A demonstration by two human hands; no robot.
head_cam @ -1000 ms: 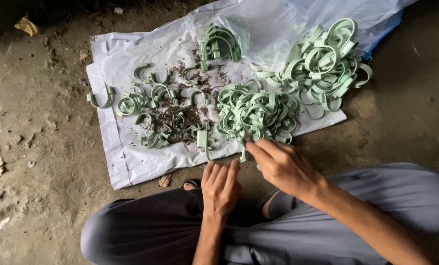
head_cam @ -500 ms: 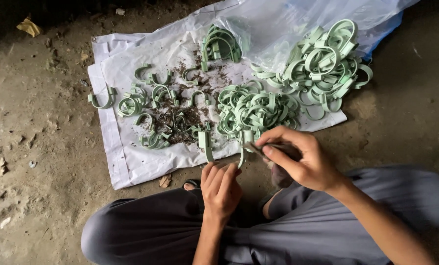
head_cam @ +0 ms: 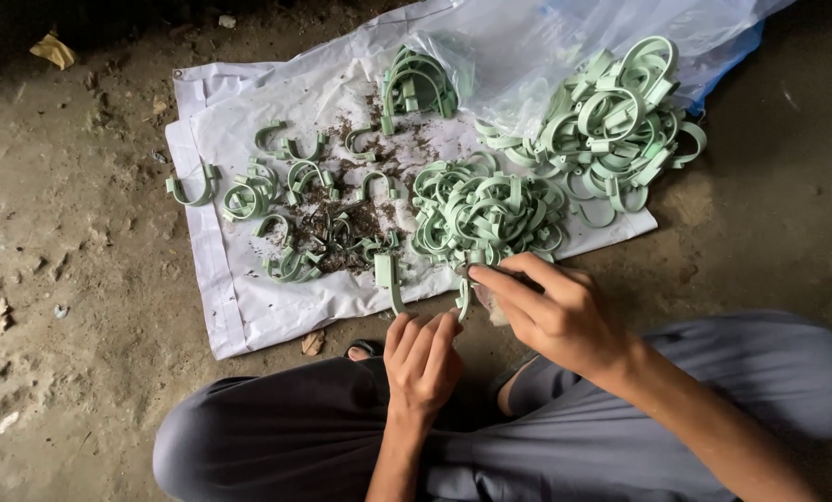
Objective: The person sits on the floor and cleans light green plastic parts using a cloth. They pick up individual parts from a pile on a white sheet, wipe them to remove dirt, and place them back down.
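I sit cross-legged on the ground in front of a white sheet (head_cam: 249,316) strewn with pale green plastic clips. My left hand (head_cam: 422,358) is raised with its fingers together, their tips on a long green clip (head_cam: 388,277) at the sheet's near edge. To its right, my right hand (head_cam: 551,311) pinches another green clip (head_cam: 462,296) by thumb and forefinger. That clip hangs at the near edge of the tangled middle pile of clips (head_cam: 486,209).
A bigger heap of clips (head_cam: 616,116) lies at the back right on a clear plastic bag (head_cam: 528,46). A small stack of clips (head_cam: 416,84) sits at the back. Loose clips (head_cam: 290,177) and dark crumbs (head_cam: 342,223) cover the left half. My grey trouser legs (head_cam: 277,437) lie below; bare dirt all around.
My right hand has shifted a little at the pile's near edge and its fingers have pinched together on a clip. My left hand has barely moved.
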